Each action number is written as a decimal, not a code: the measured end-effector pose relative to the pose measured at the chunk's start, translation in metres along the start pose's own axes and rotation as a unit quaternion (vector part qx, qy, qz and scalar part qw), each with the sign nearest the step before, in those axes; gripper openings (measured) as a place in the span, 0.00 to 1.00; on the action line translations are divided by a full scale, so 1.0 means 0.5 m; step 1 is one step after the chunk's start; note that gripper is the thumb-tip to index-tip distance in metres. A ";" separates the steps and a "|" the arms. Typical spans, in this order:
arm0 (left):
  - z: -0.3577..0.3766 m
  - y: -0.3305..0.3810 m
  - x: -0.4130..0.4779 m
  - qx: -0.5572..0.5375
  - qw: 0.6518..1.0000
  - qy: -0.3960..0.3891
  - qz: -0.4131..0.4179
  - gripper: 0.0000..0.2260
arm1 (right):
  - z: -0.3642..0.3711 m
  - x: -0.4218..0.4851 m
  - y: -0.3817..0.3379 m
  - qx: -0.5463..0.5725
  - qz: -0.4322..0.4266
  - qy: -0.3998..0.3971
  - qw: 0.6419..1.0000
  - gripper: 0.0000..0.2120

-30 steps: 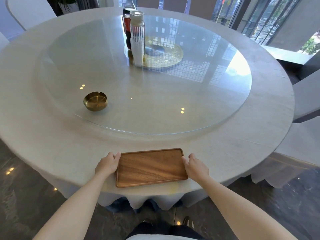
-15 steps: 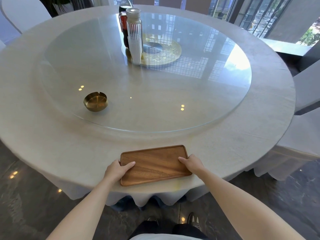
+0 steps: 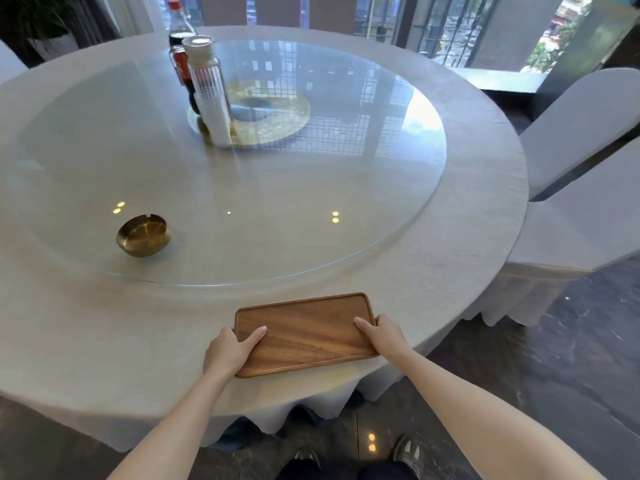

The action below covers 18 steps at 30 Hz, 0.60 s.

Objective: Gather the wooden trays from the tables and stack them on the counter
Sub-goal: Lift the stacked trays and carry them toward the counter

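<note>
A rectangular wooden tray (image 3: pixel 306 332) lies near the front edge of the round cloth-covered table (image 3: pixel 86 334). My left hand (image 3: pixel 230 351) grips the tray's left end, thumb resting on its inner surface. My right hand (image 3: pixel 384 336) grips the right end the same way. The tray is empty and looks flat on the cloth.
A glass turntable (image 3: pixel 311 209) carries a brass ashtray (image 3: pixel 143 235), a clear ribbed jar (image 3: pixel 209 90) and a cola bottle (image 3: pixel 180 46) behind it. Covered chairs (image 3: pixel 585 188) stand on the right. Dark tiled floor and my shoes (image 3: pixel 408 453) are below.
Both hands moved from beside the tray's ends to gripping them, thumbs now on top. The view has shifted, so the tray appears farther right.
</note>
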<state>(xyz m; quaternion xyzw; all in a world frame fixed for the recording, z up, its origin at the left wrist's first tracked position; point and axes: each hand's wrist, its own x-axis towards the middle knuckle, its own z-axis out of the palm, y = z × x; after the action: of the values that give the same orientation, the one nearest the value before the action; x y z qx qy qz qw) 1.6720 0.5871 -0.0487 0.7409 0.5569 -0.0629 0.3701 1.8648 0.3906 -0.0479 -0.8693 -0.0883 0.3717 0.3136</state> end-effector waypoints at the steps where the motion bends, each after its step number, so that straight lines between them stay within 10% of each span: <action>1: 0.003 0.025 -0.001 0.000 1.000 0.000 0.013 0.26 | -0.016 -0.001 0.007 0.006 0.000 0.012 1.000 0.18; 18: 0.254 0.581 -0.128 0.041 0.966 -0.115 0.227 0.29 | -0.479 -0.043 0.263 0.184 0.037 0.242 0.952 0.20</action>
<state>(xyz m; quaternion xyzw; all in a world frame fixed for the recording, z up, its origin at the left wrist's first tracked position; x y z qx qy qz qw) 1.9418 0.4282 0.0312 0.8501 0.3250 -0.0843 0.4056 2.0069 0.1641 0.0108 -0.8628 0.0928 0.1719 0.4662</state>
